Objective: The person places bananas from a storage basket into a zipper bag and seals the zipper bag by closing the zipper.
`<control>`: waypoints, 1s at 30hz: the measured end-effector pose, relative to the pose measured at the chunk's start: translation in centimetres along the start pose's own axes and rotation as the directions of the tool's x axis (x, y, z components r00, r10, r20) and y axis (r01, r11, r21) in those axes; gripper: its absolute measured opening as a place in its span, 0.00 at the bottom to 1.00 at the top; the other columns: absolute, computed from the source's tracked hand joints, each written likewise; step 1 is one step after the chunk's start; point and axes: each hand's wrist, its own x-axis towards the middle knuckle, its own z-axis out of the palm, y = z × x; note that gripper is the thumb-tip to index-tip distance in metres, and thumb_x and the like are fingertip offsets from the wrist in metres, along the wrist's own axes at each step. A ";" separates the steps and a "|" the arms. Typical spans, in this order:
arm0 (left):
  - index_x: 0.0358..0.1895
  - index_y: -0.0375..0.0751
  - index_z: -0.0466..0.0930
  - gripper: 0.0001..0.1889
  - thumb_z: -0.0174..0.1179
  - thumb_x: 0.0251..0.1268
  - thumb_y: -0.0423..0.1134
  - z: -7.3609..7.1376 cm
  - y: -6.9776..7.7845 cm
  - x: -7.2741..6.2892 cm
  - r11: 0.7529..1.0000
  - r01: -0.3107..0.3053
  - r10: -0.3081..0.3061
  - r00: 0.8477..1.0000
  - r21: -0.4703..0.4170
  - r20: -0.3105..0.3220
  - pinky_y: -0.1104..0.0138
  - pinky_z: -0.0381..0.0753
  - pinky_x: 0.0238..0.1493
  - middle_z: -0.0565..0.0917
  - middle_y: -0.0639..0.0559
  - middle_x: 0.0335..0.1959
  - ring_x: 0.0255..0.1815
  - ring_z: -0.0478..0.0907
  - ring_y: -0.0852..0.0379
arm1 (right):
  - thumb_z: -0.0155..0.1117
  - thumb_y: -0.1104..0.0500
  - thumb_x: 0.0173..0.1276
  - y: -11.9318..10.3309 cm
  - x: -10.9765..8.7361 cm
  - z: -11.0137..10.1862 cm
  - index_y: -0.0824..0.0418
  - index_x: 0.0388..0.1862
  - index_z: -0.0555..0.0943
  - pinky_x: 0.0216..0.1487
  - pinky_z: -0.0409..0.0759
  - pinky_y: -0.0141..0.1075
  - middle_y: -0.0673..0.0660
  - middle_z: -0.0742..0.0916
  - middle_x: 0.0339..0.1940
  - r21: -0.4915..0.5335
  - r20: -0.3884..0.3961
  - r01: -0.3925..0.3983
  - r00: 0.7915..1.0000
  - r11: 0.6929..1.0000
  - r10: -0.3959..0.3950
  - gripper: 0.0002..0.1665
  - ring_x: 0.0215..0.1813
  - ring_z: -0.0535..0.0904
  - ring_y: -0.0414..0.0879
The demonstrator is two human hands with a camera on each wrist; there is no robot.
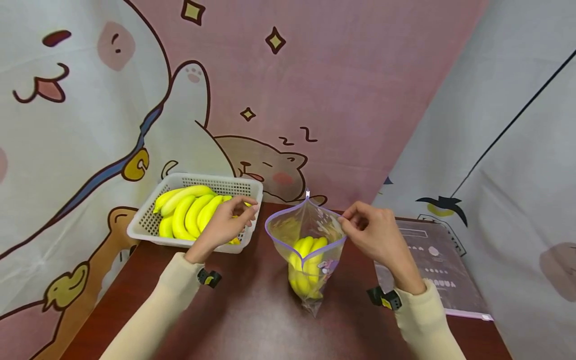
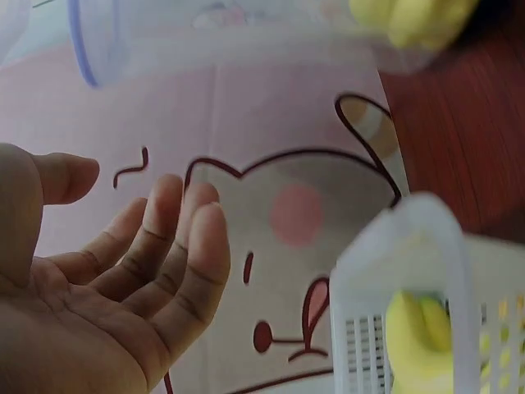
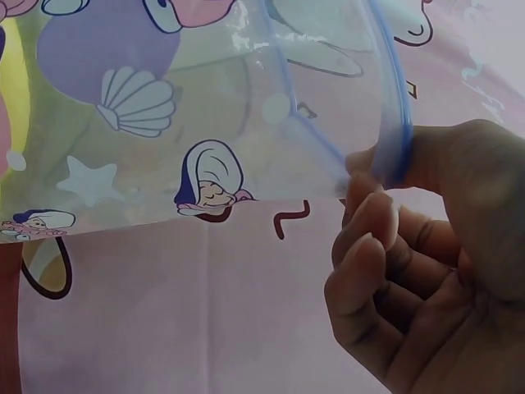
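The clear, purple-rimmed bag (image 1: 318,267) stood on the table (image 1: 252,305) with a bunch of bananas (image 1: 306,245) inside it, its long axis running from 12 to 6 o'clock in the head view. Its mouth gaped in a rough diamond, the zip slider (image 1: 308,194) at 12 o'clock and a dip in the near rim at 6. At the mouth's 3 o'clock corner the right hand (image 1: 373,232) pinched the rim between thumb and forefinger, its other fingers loosely curled. The opposite corner, at 9 o'clock, was unheld, and in my judgement this was the relation that mattered: that free corner lay at about 4 o'clock from the fingers of the left hand (image 1: 227,220), near them but apart. The left hand, the closer of the two to that side, gripped nothing; its fingers were relaxed and slightly bent, over the right-hand end of the white basket (image 1: 238,187). Set at 10 o'clock from the bag, the basket carried more bananas (image 1: 193,212). Out at 3 o'clock, a flat packaging bag (image 1: 432,280) lay partly behind the right hand, its pale lilac edge at 5 o'clock. At 12 o'clock, beyond everything, hung a printed cloth (image 1: 351,90).
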 end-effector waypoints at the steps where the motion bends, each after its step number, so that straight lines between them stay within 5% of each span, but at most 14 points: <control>1: 0.56 0.44 0.80 0.14 0.59 0.77 0.46 -0.2 -0.2 0.1 1.000 -0.010 0.011 1.000 0.029 -0.012 0.65 0.82 0.33 0.86 0.42 0.38 0.35 0.83 0.51 | 0.71 0.59 0.68 0.1 0.0 0.0 0.54 0.32 0.85 0.24 0.73 0.31 0.46 0.81 0.19 -0.003 -0.002 0.001 1.000 1.000 -0.001 0.04 0.19 0.73 0.37; 7: 0.58 0.43 0.80 0.17 0.60 0.75 0.48 -1.7 -1.6 1.2 0.984 -0.023 0.034 0.998 0.179 -0.059 0.54 0.84 0.51 0.88 0.45 0.47 0.51 0.85 0.47 | 0.72 0.57 0.67 0.3 -0.1 -0.2 0.53 0.32 0.84 0.23 0.72 0.32 0.45 0.80 0.18 -0.025 -0.020 -0.005 1.000 1.000 0.004 0.05 0.19 0.72 0.38; 15: 0.68 0.43 0.72 0.24 0.56 0.78 0.51 -3.4 -4.1 2.6 0.957 0.077 -0.080 0.997 0.279 -0.002 0.43 0.76 0.66 0.81 0.36 0.64 0.66 0.77 0.37 | 0.72 0.58 0.67 0.6 -0.2 -0.4 0.54 0.31 0.85 0.23 0.72 0.32 0.46 0.80 0.18 -0.024 -0.028 0.005 1.000 1.000 -0.006 0.05 0.19 0.72 0.38; 30: 0.73 0.32 0.67 0.30 0.57 0.77 0.46 -3.8 -8.7 6.4 0.874 0.110 -0.208 0.965 0.473 0.160 0.42 0.76 0.66 0.75 0.29 0.68 0.68 0.74 0.32 | 0.71 0.59 0.68 0.7 -0.3 -0.3 0.54 0.31 0.85 0.24 0.73 0.31 0.46 0.81 0.19 -0.015 -0.015 -0.001 1.000 1.000 0.000 0.05 0.20 0.72 0.37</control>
